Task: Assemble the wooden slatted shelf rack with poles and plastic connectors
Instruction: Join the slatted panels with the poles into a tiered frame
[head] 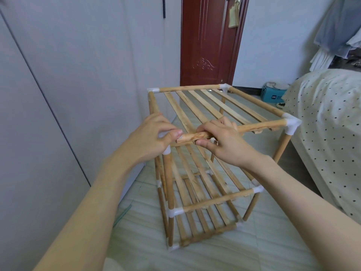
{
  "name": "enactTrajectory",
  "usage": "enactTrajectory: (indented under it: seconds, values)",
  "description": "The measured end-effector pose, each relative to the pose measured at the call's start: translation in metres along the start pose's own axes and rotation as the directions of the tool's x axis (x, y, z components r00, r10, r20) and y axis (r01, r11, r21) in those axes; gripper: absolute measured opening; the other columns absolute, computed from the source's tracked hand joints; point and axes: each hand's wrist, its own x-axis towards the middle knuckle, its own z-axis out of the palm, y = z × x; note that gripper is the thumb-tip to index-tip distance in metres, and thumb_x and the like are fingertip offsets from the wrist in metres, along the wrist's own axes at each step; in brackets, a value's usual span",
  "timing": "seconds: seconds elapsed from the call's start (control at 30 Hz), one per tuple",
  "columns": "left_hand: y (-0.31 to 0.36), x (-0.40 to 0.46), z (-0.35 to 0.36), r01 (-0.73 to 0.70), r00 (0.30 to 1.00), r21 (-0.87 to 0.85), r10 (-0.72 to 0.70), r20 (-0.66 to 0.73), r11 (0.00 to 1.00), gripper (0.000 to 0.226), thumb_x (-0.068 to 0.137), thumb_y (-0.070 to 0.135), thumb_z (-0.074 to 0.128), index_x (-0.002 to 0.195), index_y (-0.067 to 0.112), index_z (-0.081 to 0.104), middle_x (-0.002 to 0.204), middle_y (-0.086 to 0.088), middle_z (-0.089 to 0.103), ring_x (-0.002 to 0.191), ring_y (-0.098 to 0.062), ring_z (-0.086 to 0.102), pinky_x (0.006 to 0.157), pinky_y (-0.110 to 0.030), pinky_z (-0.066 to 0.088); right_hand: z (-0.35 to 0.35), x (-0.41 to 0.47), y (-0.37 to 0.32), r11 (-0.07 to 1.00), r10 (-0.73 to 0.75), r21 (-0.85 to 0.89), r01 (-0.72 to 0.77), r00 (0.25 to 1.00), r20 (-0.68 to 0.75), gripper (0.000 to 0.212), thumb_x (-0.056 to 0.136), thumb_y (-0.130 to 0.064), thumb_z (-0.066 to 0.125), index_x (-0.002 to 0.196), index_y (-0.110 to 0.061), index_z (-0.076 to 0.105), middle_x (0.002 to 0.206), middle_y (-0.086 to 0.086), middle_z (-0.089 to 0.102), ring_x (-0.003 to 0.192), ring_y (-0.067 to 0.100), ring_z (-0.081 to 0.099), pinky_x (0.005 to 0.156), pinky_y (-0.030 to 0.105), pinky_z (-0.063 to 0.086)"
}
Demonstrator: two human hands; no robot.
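A three-tier wooden slatted rack (205, 106) stands on the tiled floor, its poles joined by white plastic connectors. My left hand (150, 139) grips the white connector (167, 151) at the near left top corner, which it mostly hides. My right hand (220, 141) holds the front top pole (261, 127) near its left end, fingers curled over it and thumb under. That pole runs right into the near right top connector (292, 125). Its bare left end lies at my left thumb; whether it is seated in the connector is hidden.
A white wardrobe wall (58, 85) runs along the left. A bed with a dotted cover (330, 122) is close on the right. A dark red door (209, 42) stands behind the rack, and a teal box (272, 94) lies on the floor beside it.
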Motion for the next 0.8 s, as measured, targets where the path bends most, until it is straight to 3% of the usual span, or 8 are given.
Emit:
enactTrajectory:
  seconds: [0.3, 0.43, 0.57, 0.8]
  values:
    - [0.003, -0.001, 0.0, 0.048, 0.998, 0.036, -0.049, 0.032, 0.998, 0.029, 0.097, 0.032, 0.044, 0.108, 0.021, 0.068, 0.108, 0.001, 0.051, 0.112, -0.007, 0.035, 0.098, -0.03, 0.029, -0.004, 0.0, 0.003, 0.987, 0.07, 0.142, -0.074, 0.997, 0.033, 0.017, 0.086, -0.037, 0.061, 0.1, -0.026, 0.062, 0.079, -0.02, 0.048, 0.088, 0.009, 0.032, 0.076, 0.023, 0.016]
    - [0.005, -0.001, 0.0, 0.061, 0.997, 0.047, -0.063, 0.045, 0.997, 0.029, 0.097, 0.033, 0.043, 0.108, 0.02, 0.067, 0.109, 0.002, 0.05, 0.113, -0.008, 0.035, 0.098, -0.031, 0.031, -0.006, -0.001, 0.003, 0.968, 0.116, 0.219, -0.119, 0.993, 0.03, 0.011, 0.086, -0.035, 0.062, 0.095, -0.03, 0.062, 0.074, -0.017, 0.047, 0.085, -0.005, 0.031, 0.081, 0.005, 0.014]
    - [0.007, 0.0, 0.0, 0.088, 0.995, 0.058, -0.091, 0.047, 0.994, 0.028, 0.096, 0.037, 0.043, 0.102, 0.021, 0.066, 0.109, 0.004, 0.05, 0.113, -0.009, 0.038, 0.1, -0.035, 0.033, -0.008, -0.002, 0.002, 0.952, 0.15, 0.263, -0.157, 0.988, 0.047, 0.009, 0.086, -0.034, 0.063, 0.094, -0.031, 0.062, 0.075, -0.017, 0.047, 0.086, 0.002, 0.031, 0.074, 0.023, 0.016]
    - [0.011, 0.003, 0.001, 0.081, 0.993, 0.07, -0.086, 0.074, 0.994, 0.021, 0.096, 0.039, 0.042, 0.091, 0.028, 0.058, 0.108, 0.004, 0.049, 0.11, -0.006, 0.036, 0.096, -0.029, 0.031, -0.012, -0.004, 0.003, 0.932, 0.186, 0.302, -0.199, 0.98, 0.074, 0.007, 0.085, -0.034, 0.064, 0.09, -0.037, 0.06, 0.079, -0.018, 0.049, 0.094, 0.012, 0.032, 0.071, 0.025, 0.015]
